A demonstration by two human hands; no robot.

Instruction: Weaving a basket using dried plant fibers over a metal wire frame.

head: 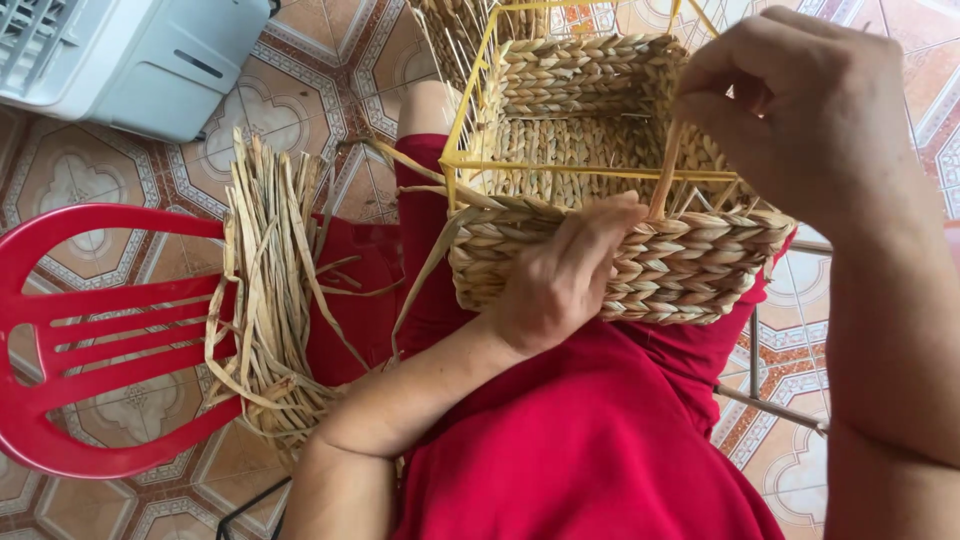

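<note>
A half-woven straw basket on a yellow wire frame rests on my lap, over red clothing. My left hand presses against the basket's near woven wall, fingers curled on the rim. Above the basket's right side, my right hand pinches a tan straw strand that runs down into the weave.
A bundle of loose dried straw lies over a red plastic chair on my left. A white plastic appliance stands at the top left on the patterned tile floor. Thin metal rods cross the floor at the right.
</note>
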